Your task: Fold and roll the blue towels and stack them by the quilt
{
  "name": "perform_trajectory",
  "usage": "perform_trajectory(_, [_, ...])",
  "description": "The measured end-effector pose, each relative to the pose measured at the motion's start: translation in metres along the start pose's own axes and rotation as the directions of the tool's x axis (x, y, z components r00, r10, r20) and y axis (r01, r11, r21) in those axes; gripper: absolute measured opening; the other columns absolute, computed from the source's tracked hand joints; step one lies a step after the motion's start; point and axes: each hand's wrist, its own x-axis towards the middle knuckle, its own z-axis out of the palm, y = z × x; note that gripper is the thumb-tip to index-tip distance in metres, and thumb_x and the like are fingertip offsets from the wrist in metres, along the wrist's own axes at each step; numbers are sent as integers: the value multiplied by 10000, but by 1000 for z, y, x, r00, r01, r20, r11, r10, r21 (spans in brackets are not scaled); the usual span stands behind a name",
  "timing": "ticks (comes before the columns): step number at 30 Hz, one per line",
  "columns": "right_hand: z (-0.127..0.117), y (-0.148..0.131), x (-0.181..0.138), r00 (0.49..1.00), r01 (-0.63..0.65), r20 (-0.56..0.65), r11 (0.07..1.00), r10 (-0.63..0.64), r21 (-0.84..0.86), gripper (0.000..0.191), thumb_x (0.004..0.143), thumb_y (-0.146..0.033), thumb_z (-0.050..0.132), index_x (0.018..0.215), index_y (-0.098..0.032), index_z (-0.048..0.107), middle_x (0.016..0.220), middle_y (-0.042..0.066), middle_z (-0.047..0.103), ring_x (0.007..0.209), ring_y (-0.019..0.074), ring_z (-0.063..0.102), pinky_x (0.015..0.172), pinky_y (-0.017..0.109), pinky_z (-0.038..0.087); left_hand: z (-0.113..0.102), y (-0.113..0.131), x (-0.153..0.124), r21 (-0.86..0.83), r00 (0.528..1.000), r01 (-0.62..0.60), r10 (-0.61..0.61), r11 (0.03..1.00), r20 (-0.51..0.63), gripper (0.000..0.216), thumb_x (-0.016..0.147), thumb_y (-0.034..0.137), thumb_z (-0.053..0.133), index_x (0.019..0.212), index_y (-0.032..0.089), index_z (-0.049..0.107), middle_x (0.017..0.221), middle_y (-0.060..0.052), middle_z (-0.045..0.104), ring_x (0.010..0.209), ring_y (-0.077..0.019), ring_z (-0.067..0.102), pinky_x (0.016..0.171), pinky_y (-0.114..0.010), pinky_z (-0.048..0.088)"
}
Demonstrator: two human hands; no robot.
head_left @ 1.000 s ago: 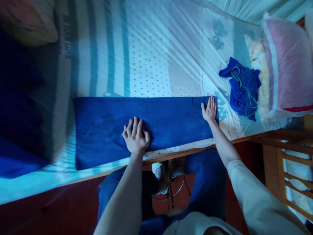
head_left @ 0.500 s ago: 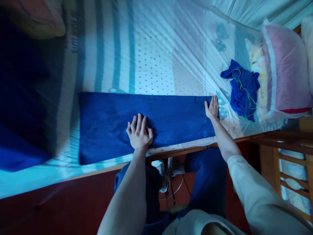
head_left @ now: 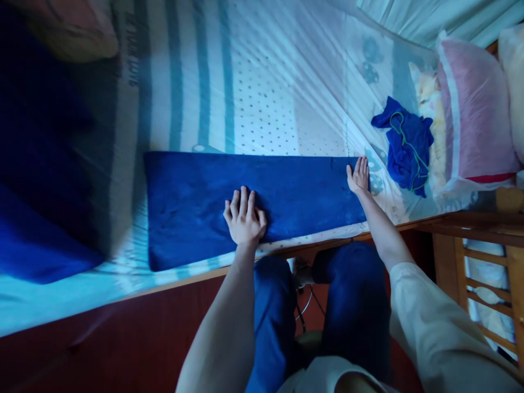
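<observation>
A long blue cloth [head_left: 196,207], folded into a flat strip, lies along the near edge of the bed. My left hand [head_left: 246,221] rests on its near middle part, fingers spread and pressing down, with small creases around them. At the cloth's right end, my right hand [head_left: 359,174] lies flat with its fingers stretched out along the short edge. Neither hand grips anything. To the right of that end sits a crumpled blue garment [head_left: 405,150] with a thin green cord across it.
A striped and dotted sheet [head_left: 262,114] covers the bed. On the right are a pink pillow [head_left: 477,114] and a cat-patterned cushion [head_left: 434,109]. Dark blue fabric [head_left: 45,245] is heaped at the left. A wooden rail [head_left: 487,229] stands at the lower right.
The view has shifted slightly, so the cloth and both hands appear a little farther right. My left leg has moved inward, closer to the bed's edge. Both hands keep their places on the cloth.
</observation>
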Motion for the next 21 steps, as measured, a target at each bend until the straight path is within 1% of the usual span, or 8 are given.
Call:
perform_trajectory(3, [-5,2,-24,999,35,3,999,-35,16,709,1068,-496,124,1625,-73,243,1705,184,189,1598,246,152,1282,525,169,-1,1,0,23,1000,-9,9,1000,2,602,876,254,478,1467,169,551,1617,-120,422,1544,-311,302,1275,-569,142])
perform_trajectory(8, [-10,27,-89,994,111,-10,989,-110,101,641,1072,-406,122,1604,-116,332,1681,135,302,1590,210,194,1292,497,171,0,1,0,27,1000,-5,4,1000,24,614,877,254,475,1482,162,528,1632,-135,395,1556,-323,268,1275,-596,103])
perform_trajectory(11, [-8,43,-126,999,40,-41,989,-34,143,617,1066,-354,126,1582,-138,388,1659,133,354,1579,217,234,1281,522,206,1,0,-1,50,1000,-5,3,999,25,615,875,257,472,1481,163,528,1632,-134,396,1557,-317,268,1277,-590,104])
perform_trajectory(14, [-12,45,-154,992,-94,-75,984,106,153,597,1048,-288,169,1553,-113,436,1634,161,392,1571,240,259,1273,539,229,1,1,-1,84,1000,-13,12,996,21,612,877,255,462,1478,164,530,1630,-132,400,1556,-304,275,1278,-578,116])
perform_trajectory(16, [-23,32,-167,984,-150,-72,974,164,171,562,1028,-265,258,1505,-94,501,1616,176,415,1567,268,265,1273,551,228,0,2,-1,103,1000,-23,22,994,14,607,881,252,451,1475,159,533,1627,-134,404,1555,-295,279,1278,-569,125])
perform_trajectory(18, [-39,4,-181,984,-161,-35,953,175,256,494,996,-260,379,1408,-106,604,1571,182,480,1533,301,332,1261,555,260,0,4,-1,116,1000,-29,29,993,5,602,887,249,438,1473,155,536,1623,-135,411,1552,-288,287,1278,-560,136])
perform_trajectory(20, [-54,-38,-199,984,-178,58,880,170,440,387,958,-264,492,1265,-154,701,1413,175,637,1397,317,519,1201,535,376,-1,6,-2,123,1000,-31,31,992,1,599,890,250,430,1472,154,537,1620,-136,416,1549,-286,295,1277,-555,141])
perform_trajectory(21, [-59,-63,-210,975,-222,133,798,178,560,328,945,-273,533,1191,-181,730,1246,158,731,1260,310,629,1132,511,460,-1,6,-2,125,999,-32,32,992,0,597,892,251,427,1470,152,540,1618,-137,419,1547,-286,297,1277,-553,142])
